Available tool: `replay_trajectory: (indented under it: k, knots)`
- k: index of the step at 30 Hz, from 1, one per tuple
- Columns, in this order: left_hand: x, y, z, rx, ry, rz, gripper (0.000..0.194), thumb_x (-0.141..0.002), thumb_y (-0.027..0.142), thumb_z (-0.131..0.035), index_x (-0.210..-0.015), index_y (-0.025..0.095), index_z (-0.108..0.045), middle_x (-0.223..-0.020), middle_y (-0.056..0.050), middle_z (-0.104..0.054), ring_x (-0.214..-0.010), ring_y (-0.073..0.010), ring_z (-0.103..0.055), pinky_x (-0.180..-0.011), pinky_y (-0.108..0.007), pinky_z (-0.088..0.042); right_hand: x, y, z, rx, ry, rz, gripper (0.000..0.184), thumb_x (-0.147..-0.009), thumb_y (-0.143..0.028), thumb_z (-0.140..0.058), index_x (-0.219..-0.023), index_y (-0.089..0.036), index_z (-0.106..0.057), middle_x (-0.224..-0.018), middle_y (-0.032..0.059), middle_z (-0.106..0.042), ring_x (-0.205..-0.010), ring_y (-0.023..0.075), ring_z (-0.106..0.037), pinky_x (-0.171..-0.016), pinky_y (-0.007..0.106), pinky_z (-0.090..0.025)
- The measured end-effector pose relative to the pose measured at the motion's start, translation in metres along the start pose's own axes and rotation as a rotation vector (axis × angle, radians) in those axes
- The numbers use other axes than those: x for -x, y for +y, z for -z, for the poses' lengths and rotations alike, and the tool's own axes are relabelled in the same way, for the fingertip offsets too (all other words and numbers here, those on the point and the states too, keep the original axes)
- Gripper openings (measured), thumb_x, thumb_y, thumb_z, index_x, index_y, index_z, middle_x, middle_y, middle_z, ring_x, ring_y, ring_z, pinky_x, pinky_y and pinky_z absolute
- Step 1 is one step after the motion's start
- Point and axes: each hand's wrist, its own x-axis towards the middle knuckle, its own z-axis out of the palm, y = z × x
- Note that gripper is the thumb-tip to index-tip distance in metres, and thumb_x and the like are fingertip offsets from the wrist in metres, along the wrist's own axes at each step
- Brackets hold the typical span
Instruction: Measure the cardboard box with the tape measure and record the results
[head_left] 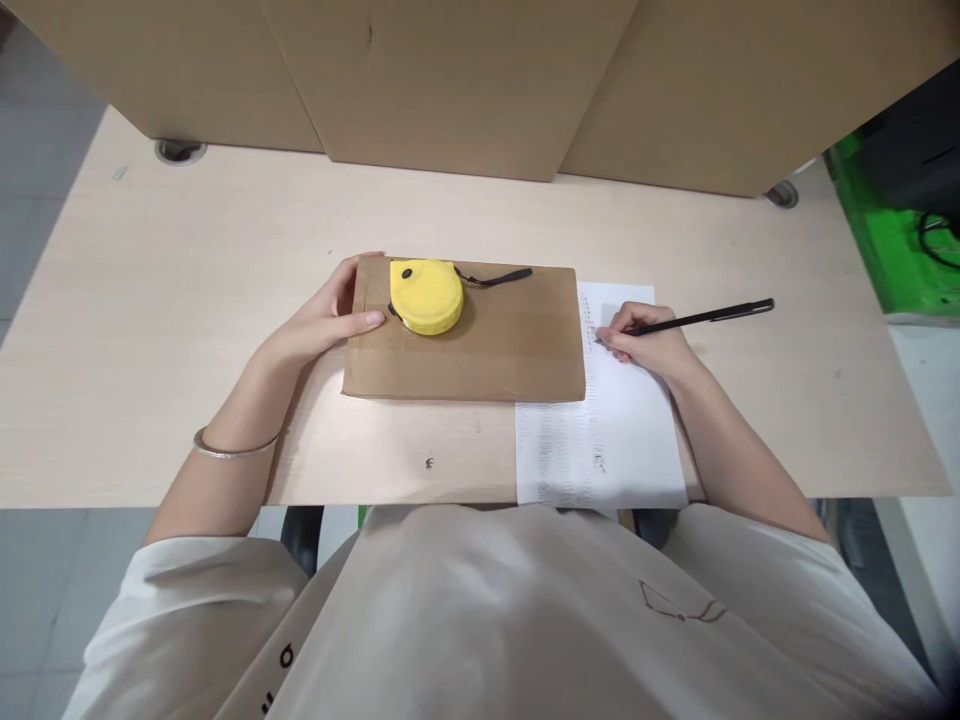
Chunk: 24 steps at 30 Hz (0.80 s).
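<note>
My left hand [330,310] grips the left end of a brown cardboard box [517,340], thumb on top and fingers behind its far left corner. On the box lies a yellow tape measure [427,297] with a black wrist strap stretched to the right. A black pen [705,316] is pinched in my right hand [649,335], its tip down near the paper's writing. The white sheet of paper [634,420], with rows of small marks and handwriting, lies on the table, its left part covered by the box.
Tall cardboard panels [450,80] stand along the back of the pale wooden table [187,260]. Round cable holes [180,151] sit near the back corners. At the right are a green surface [874,225] and a dark object with a cable. The table's front edge is close to my body.
</note>
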Motion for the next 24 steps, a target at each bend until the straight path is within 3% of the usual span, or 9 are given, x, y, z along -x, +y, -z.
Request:
replay_trajectory:
  k: [13, 24]
  knots:
    - [0.0009, 0.0014, -0.0016, 0.044, 0.006, -0.027, 0.108, -0.077, 0.075, -0.113, -0.166, 0.031, -0.070, -0.182, -0.018, -0.070, -0.175, -0.0552, -0.060, -0.141, -0.065, -0.062, 0.0019, -0.0020, 0.0031, 0.022, -0.015, -0.006, 0.070, -0.079, -0.064, -0.115, -0.061, -0.028, -0.058, -0.052, 0.0012, -0.058, -0.050, 0.0149, -0.048, -0.051, 0.031, -0.041]
    - [0.0009, 0.0045, -0.0020, 0.014, 0.013, -0.005, 0.112, -0.076, 0.078, -0.112, -0.168, 0.030, -0.068, -0.183, -0.018, -0.068, -0.175, -0.0561, -0.060, -0.142, -0.066, -0.060, 0.0015, -0.0010, 0.0040, 0.026, -0.028, 0.000, 0.069, -0.077, -0.064, -0.114, -0.061, -0.028, -0.057, -0.051, 0.0007, -0.056, -0.048, 0.0137, -0.045, -0.051, 0.032, -0.034]
